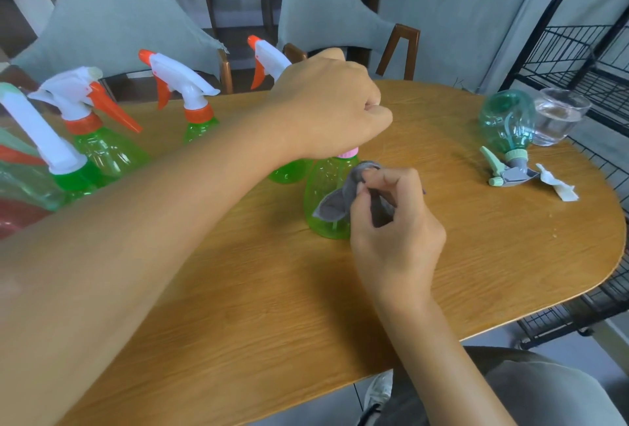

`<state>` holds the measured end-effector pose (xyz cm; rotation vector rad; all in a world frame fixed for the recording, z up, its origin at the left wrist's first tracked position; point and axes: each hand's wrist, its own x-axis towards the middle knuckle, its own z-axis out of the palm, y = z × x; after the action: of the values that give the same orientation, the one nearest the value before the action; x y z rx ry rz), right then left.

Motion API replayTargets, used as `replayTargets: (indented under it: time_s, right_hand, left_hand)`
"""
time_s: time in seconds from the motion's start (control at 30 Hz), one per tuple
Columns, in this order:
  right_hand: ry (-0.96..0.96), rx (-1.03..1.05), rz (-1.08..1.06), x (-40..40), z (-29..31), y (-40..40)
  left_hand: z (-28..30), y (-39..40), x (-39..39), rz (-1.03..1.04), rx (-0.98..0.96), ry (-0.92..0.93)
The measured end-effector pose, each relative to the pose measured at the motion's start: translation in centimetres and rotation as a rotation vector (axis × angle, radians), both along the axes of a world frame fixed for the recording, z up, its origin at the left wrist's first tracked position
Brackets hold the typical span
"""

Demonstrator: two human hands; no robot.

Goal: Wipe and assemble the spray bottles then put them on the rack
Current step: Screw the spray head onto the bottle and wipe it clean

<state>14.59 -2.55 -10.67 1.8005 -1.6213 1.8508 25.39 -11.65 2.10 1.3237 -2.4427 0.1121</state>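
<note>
Two hands | left grip (326, 105) fist hides bottle (326, 201) top | right grip (391, 221) pinches cloth (337, 202)

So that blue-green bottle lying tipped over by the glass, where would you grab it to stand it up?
Probably round its wide round body, coming from above. The bottle rests with its neck and trigger head pointing toward the near table edge, so the body is the biggest clear part. The glass sits very close on its right, so fingers are better placed front and back than at the sides.
</note>
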Motion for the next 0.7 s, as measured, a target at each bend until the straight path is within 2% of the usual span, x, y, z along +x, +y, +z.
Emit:
replayTargets:
  time_s: [0.17, 0.43, 0.7]
  right_hand:
    - [0.058, -0.054, 0.0, -0.2, -0.3, 0.2]
    - [-0.131, 0.112, 0.161, -0.8, 1.0, -0.5]
    - [-0.051, 0.238, 0.237, -2.6, -0.6, 0.0]
  left_hand:
    - [0.1, 0.2, 0.1, -0.018, 0.027, 0.006]
    - [-0.1, 0.1, 0.3, -0.041, 0.017, 0.002]
    - [0.1, 0.2, 0.3, -0.041, 0.056, -0.006]
